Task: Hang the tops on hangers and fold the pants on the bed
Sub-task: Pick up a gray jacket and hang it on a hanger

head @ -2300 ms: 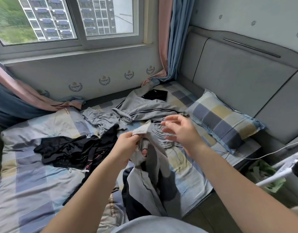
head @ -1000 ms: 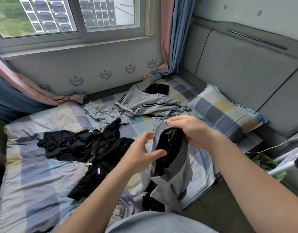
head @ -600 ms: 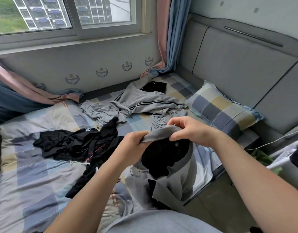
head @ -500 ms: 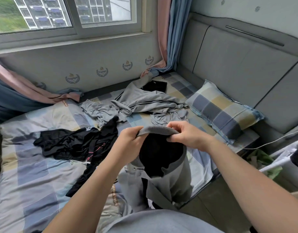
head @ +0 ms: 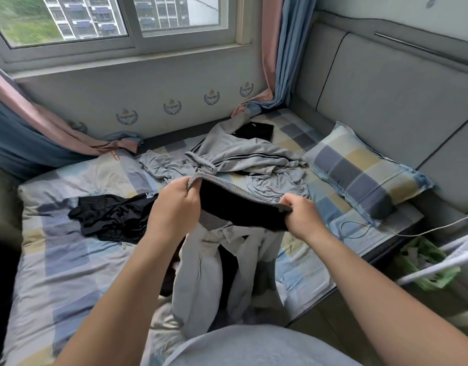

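Nearest, hanging over the bed [head: 69, 260] edge: grey garment [head: 201, 281], black-lined, gripped by its ribbed band [head: 240, 192]. Left hand [head: 175, 207] and right hand [head: 299, 217]: fingers curled tight on that band's ends. Advised: hold level, shake straight, identify top or pants. Beyond, lying on the bed: black clothes [head: 114, 215], grey striped top [head: 243, 154].

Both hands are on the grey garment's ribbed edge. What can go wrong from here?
1. The left hand and right hand grip only the ribbed edge. The rest of the grey garment hangs bunched near the edge of the bed and may slide to the floor.
2. Laid down, it may land on the black clothes or the striped grey pile and tangle.
3. The white cable near the right hand might snag.
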